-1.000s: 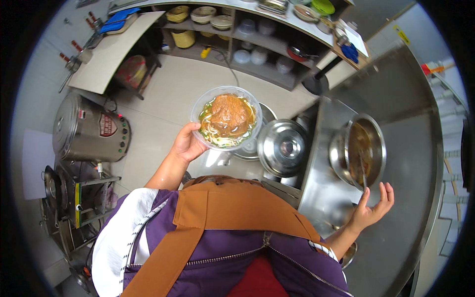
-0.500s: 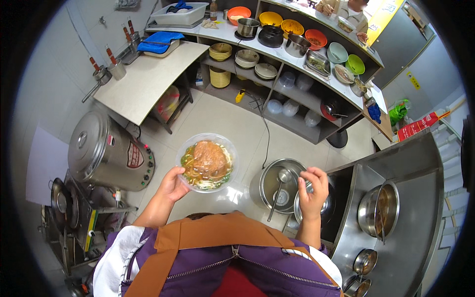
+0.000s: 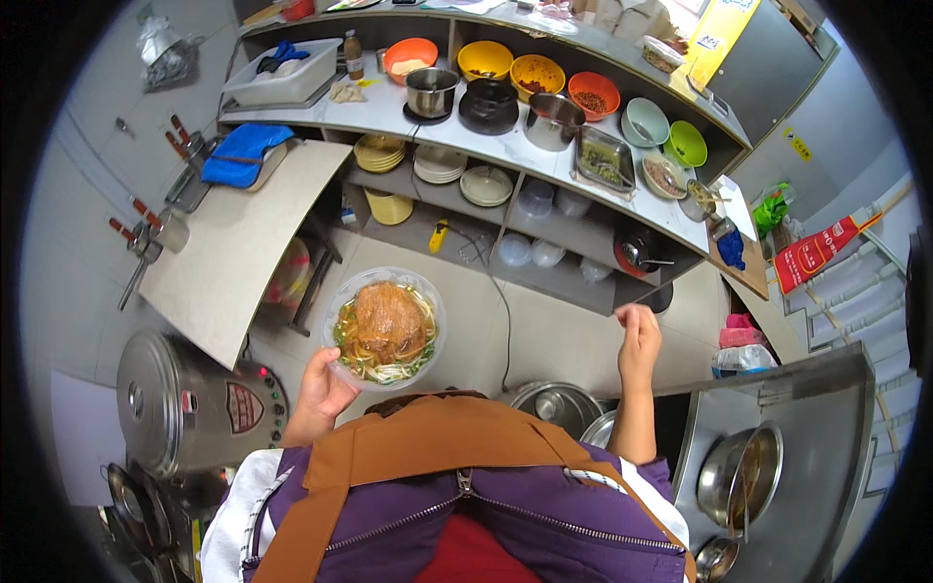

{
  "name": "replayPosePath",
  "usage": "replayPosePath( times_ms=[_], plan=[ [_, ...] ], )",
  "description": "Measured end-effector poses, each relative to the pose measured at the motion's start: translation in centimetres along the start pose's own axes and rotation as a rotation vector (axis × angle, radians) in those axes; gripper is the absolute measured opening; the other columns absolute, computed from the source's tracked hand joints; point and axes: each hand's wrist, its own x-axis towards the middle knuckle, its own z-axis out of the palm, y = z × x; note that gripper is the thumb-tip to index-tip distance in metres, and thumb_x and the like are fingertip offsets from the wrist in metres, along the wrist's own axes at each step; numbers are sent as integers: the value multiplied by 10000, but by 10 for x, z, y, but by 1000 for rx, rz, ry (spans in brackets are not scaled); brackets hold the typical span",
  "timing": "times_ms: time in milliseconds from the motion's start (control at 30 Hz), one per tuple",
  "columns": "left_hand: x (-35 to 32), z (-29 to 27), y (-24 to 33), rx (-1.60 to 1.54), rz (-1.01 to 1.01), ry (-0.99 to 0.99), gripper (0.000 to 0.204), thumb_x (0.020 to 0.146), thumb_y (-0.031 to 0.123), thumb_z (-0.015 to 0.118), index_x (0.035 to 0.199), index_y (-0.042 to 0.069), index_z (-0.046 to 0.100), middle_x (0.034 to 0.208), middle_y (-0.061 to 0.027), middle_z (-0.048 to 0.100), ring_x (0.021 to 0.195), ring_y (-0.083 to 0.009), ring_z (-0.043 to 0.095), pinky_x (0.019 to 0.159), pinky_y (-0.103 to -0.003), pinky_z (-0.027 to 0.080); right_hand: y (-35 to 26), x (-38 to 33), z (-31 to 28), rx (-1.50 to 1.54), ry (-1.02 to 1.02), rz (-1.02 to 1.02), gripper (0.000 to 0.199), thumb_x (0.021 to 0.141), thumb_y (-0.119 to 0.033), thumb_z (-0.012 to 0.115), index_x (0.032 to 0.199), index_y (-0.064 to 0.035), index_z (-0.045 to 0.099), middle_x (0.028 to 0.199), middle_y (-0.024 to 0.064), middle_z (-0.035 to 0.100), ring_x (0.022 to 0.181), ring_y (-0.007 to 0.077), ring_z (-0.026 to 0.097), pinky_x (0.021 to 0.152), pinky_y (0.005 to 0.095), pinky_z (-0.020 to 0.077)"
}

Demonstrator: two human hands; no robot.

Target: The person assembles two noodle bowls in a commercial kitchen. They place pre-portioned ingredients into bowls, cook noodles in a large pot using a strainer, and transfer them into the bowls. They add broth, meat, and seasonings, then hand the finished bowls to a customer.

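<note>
My left hand (image 3: pixel 325 387) grips the near-left side of a clear plastic bowl (image 3: pixel 440 325), its thumb over the rim. In the bowl are noodles in brown broth, with chopped greens and a large browned slab (image 3: pixel 389 313) on top. My right hand (image 3: pixel 639 338) is raised to the right, well apart from the bowl. Its fingers are bent and drawn together, and I see nothing in them. Below and left of this hand stands a steel pot (image 3: pixel 573 400) on the floor, partly hidden by my clothing, with a ladle in it.
Ahead runs a counter (image 3: pixel 384 121) with colored bowls, steel pots and trays over shelves of stacked dishes. A side table (image 3: pixel 253 228) and a steel boiler (image 3: pixel 204 403) are at left. A steel sink unit (image 3: pixel 826 408) stands at right. A cable (image 3: pixel 507 330) crosses the floor.
The view has moved toward the counter, so the floor pot sits lower. The bowl remains in my left hand. My right hand has moved forward from above the pot, and its fingers have drawn together.
</note>
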Motion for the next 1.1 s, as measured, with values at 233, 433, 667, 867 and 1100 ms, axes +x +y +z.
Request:
replayPosePath(
  times_ms=[233, 433, 667, 867, 1100],
  plan=[
    [154, 50, 35, 15, -52, -66, 580, 758, 211, 539, 1280, 32, 359, 1273, -152, 440, 1165, -299, 427, 972, -476, 336, 28, 210, 70, -319, -50, -362, 63, 774, -73, 592, 810, -21, 598, 870, 126, 548, 832, 291, 532, 744, 356, 425],
    [275, 68, 69, 7, -56, -68, 558, 777, 196, 532, 1281, 31, 357, 1272, -140, 445, 1160, -293, 429, 980, -465, 324, 85, 374, 130, -506, -127, -360, 88, 742, -67, 616, 828, -49, 616, 868, 115, 545, 852, 294, 527, 761, 360, 421],
    [367, 90, 94, 3, -11, 10, 592, 761, 216, 540, 1283, 6, 352, 1282, -157, 439, 1178, -305, 413, 1005, -459, 291, 148, 512, 195, -437, -235, -158, 168, 760, -142, 602, 882, -27, 616, 845, 158, 598, 797, 314, 567, 724, 387, 448],
    [396, 102, 98, -18, 117, 77, 585, 762, 227, 538, 1276, 7, 367, 1291, -149, 433, 1177, -304, 413, 1007, -460, 287, 176, 596, 259, -564, -317, -22, 439, 728, -294, 668, 1084, -57, 570, 1028, 185, 596, 959, 329, 561, 834, 394, 433],
    [411, 146, 56, -94, 350, 244, 569, 759, 212, 523, 1265, -2, 376, 1265, -148, 455, 1160, -290, 433, 994, -442, 311, 233, 666, 295, -332, -556, -88, 283, 726, -190, 671, 952, -38, 596, 883, 162, 635, 809, 306, 612, 728, 365, 471]
  ],
)
